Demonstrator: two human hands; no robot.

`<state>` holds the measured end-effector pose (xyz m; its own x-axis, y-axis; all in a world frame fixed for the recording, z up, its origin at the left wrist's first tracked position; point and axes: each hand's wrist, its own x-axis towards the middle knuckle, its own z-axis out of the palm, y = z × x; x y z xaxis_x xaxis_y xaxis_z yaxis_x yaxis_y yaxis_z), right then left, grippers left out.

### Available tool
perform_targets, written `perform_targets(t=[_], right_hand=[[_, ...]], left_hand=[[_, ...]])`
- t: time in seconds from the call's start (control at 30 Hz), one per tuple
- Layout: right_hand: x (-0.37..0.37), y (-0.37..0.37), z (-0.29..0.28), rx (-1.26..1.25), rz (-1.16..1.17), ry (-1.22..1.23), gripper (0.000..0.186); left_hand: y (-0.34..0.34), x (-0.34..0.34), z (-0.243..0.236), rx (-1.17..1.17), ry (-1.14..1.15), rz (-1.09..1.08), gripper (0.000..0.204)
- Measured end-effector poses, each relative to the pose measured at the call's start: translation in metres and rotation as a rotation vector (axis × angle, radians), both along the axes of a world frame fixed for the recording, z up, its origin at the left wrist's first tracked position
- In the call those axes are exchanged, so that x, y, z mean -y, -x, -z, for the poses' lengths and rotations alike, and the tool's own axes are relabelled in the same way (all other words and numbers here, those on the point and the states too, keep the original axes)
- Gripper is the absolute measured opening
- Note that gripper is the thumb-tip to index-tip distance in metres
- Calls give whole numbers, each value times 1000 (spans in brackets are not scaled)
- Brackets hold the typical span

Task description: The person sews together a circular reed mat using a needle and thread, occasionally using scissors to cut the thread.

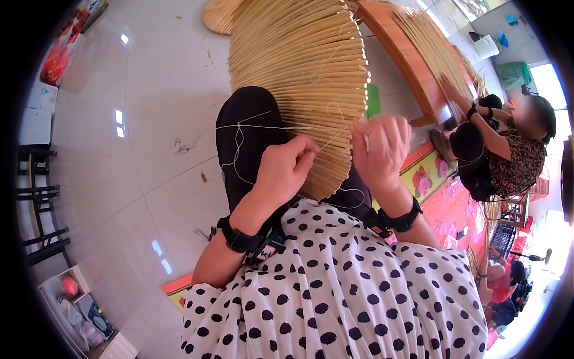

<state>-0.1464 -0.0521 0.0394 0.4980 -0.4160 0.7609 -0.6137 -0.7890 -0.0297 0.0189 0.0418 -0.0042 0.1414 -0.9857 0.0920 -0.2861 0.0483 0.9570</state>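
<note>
Floor: pale glossy tiles [149,107] fill the left and far part of the scene, with small scraps lying on them; a low red mat with flower print [445,209] lies at the right
Work piece: a fan-shaped panel of thin bamboo slats [299,66] rests on the person's lap, over the black trousers [245,125], and spreads away to the far side
Thread: a thin white thread [239,146] runs from the near edge of the panel, hangs in loops over the trousers and goes to the left hand
Left hand: the left hand [284,167] is closed, fingers pinched together on the thread, just beside the near edge of the slats
Right hand: the right hand [379,149] is curled closed at the right edge of the panel, touching it; a small pale thing, maybe a needle or a thread end, shows between the fingers, but the view is too poor to be sure
Wrists: a black band [239,239] sits on each wrist
Nearby: another person [508,149] sits at the far right and presses a hand on a second slat panel [436,48], which lies on a wooden bench [406,60]
Risk: the loose loops could tangle or catch on a slat end, I think; a hard pull could then break the thread or push the slats out of line
</note>
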Motion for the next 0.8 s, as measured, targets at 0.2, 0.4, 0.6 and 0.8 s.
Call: perform_targets(t=[0.2, 0.4, 0.6, 0.8], right_hand=[[-22, 8, -3, 69, -52, -74, 25], [-18, -3, 2, -36, 108, -79, 27], [-24, -8, 0, -92, 202, -106, 22], [-26, -12, 6, -85, 263, -110, 18]], left_hand=[[-15, -6, -19, -366, -125, 51, 6], [-14, 1, -33, -502, -102, 44, 9], [-13, 3, -38, -543, -94, 60, 9], [-16, -3, -41, -645, -19, 60, 10]])
